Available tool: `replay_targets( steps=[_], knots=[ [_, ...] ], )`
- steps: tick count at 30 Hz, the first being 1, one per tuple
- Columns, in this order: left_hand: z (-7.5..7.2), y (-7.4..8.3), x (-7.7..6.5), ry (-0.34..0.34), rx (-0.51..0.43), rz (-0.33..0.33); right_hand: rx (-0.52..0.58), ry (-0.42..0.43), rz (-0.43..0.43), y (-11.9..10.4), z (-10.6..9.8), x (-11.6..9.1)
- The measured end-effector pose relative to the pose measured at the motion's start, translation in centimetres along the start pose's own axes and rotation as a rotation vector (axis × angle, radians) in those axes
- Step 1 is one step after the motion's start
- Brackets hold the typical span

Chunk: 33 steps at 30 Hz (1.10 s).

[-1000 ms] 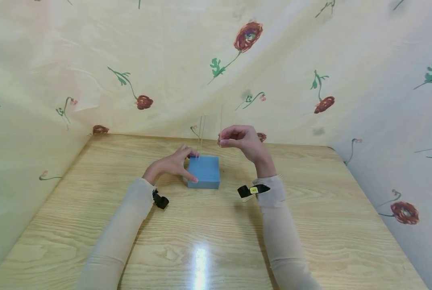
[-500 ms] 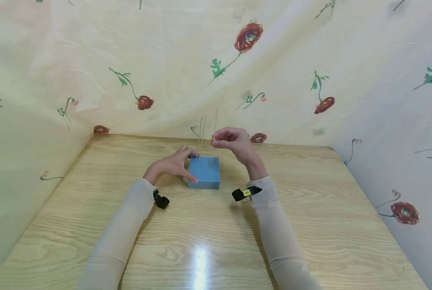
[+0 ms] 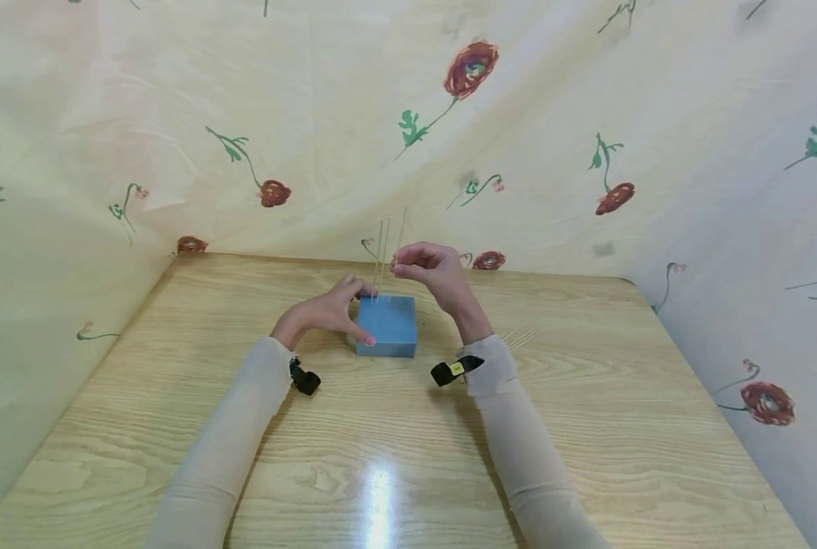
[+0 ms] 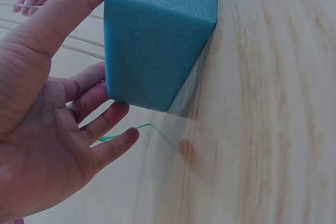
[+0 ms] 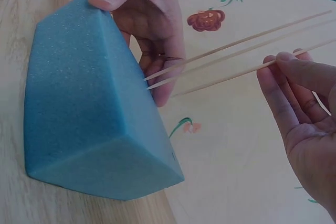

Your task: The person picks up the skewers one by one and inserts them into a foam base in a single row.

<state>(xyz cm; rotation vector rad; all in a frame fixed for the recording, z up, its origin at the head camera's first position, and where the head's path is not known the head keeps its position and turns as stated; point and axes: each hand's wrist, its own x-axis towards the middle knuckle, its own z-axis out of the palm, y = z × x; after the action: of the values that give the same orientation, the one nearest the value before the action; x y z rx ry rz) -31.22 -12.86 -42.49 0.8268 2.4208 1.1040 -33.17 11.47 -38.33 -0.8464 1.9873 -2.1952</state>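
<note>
A blue foam block [image 3: 388, 326] rests on the wooden table. My left hand [image 3: 329, 309] grips it from the left, thumb at the front edge and fingers at the back. Two thin wooden skewers [image 5: 231, 48] stand in the block's top near its back left corner. Between thumb and fingertips, my right hand [image 3: 436, 276] pinches another skewer [image 5: 220, 81], roughly upright, over the back part of the block. In the right wrist view its lower end is just off the top face, beside the standing pair.
Several loose skewers [image 3: 521, 339] lie on the table [image 3: 621, 427], right of the block and partly behind the right wrist. A flower-printed cloth [image 3: 340, 114] hangs behind the table's back edge and along both sides.
My right hand has moved left with the pinched skewer, from right of the block to over it, close to the standing skewers. My left hand and the block stay put.
</note>
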Motion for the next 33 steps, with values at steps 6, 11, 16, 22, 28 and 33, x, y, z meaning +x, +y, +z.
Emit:
replay_targets(
  steps=[6, 11, 16, 22, 28, 33],
  knots=[
    [-0.1, 0.1, 0.0, -0.002, -0.008, -0.014, -0.012, 0.021, -0.007, 0.4, 0.4, 0.1],
    [-0.1, 0.0, 0.1, -0.001, -0.002, -0.014, -0.039, 0.035, -0.021, 0.6, 0.7, 0.1],
    [-0.1, -0.1, 0.1, -0.001, -0.001, -0.018, -0.049, 0.032, -0.028, 0.8, 0.8, 0.1],
    [-0.1, -0.1, 0.1, -0.001, -0.005, -0.022, -0.055, 0.024, -0.026, 0.9, 0.9, 0.1],
    [-0.1, 0.0, 0.1, -0.002, -0.005, -0.028, -0.061, 0.036, -0.004, 1.0, 1.0, 0.0],
    [-0.1, 0.1, 0.1, -0.005, -0.003, -0.033, -0.060, 0.038, -0.003, 1.0, 1.1, 0.0]
  ],
)
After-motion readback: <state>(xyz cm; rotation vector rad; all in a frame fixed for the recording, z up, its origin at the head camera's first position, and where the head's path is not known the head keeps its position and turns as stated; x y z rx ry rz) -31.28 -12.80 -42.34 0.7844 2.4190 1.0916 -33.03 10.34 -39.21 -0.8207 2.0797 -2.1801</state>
